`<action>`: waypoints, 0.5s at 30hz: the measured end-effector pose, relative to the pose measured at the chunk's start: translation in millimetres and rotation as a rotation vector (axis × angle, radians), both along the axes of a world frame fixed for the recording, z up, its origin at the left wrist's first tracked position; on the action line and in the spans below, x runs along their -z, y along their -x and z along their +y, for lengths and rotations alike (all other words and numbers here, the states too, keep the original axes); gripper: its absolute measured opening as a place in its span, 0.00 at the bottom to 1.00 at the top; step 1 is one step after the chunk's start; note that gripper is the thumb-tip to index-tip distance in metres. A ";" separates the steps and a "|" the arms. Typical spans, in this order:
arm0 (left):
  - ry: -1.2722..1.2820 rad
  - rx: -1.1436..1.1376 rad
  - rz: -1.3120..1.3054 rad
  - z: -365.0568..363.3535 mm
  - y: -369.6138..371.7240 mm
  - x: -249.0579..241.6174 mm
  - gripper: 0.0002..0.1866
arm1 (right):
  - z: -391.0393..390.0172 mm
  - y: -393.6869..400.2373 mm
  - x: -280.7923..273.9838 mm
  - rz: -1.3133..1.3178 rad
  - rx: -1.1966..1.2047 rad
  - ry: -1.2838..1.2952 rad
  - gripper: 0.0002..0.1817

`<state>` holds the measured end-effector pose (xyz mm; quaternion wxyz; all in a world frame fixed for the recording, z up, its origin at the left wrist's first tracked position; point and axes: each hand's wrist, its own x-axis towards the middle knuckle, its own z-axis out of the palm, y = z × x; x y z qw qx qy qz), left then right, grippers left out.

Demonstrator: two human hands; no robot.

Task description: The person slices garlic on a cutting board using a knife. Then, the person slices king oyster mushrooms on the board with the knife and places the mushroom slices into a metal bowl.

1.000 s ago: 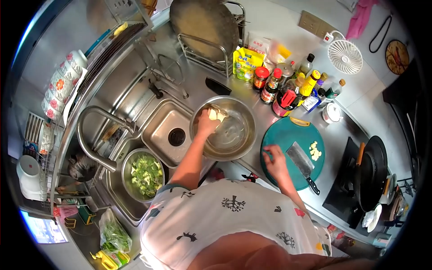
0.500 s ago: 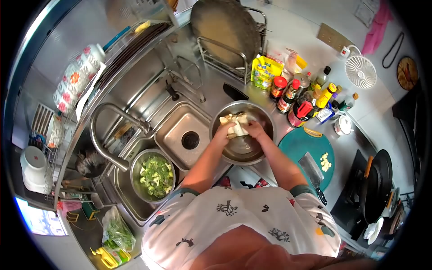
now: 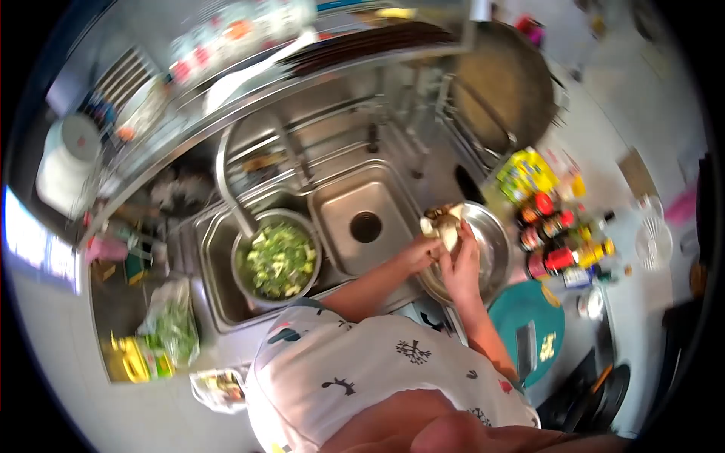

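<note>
Both my hands are together at the left side of a wide stainless steel bowl (image 3: 495, 253). My left hand (image 3: 420, 254) is closed around the lower end of a bunch of pale, brown-edged pieces that look like mushrooms (image 3: 448, 232). My right hand (image 3: 463, 264) presses its fingers against the same bunch from the right. The bunch stands above the bowl's left rim, and the fingers partly hide it. Right of the bowl, a cleaver (image 3: 526, 347) and chopped pale bits, perhaps garlic (image 3: 547, 347), lie on a teal cutting board (image 3: 502, 317).
A metal bowl of cut broccoli (image 3: 281, 260) stands in the left sink basin under the faucet (image 3: 230, 185). The right basin (image 3: 340, 192) lies beside it. Sauce bottles (image 3: 559, 260) crowd the counter at right. A bagged green vegetable (image 3: 175, 325) and a yellow bottle (image 3: 134, 359) sit at left.
My head has turned left, so the scene swings right in view. My hands have shifted from over the bowl's middle to its left side, lifting the mushrooms toward the sink.
</note>
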<state>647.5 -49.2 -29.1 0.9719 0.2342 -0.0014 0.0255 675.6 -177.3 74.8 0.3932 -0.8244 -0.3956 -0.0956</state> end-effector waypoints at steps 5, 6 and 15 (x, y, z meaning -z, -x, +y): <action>-0.227 -0.337 0.038 49.3 90.9 -22.1 0.28 | 56.5 44.2 -28.1 -0.130 -0.415 0.102 0.29; -0.101 -0.360 0.111 63.2 112.8 -2.8 0.29 | 68.2 48.2 -27.0 -0.131 -0.446 0.107 0.29; 0.271 -0.984 0.165 128.0 275.6 16.0 0.30 | 317.2 8.1 59.1 -0.314 -0.744 0.319 0.20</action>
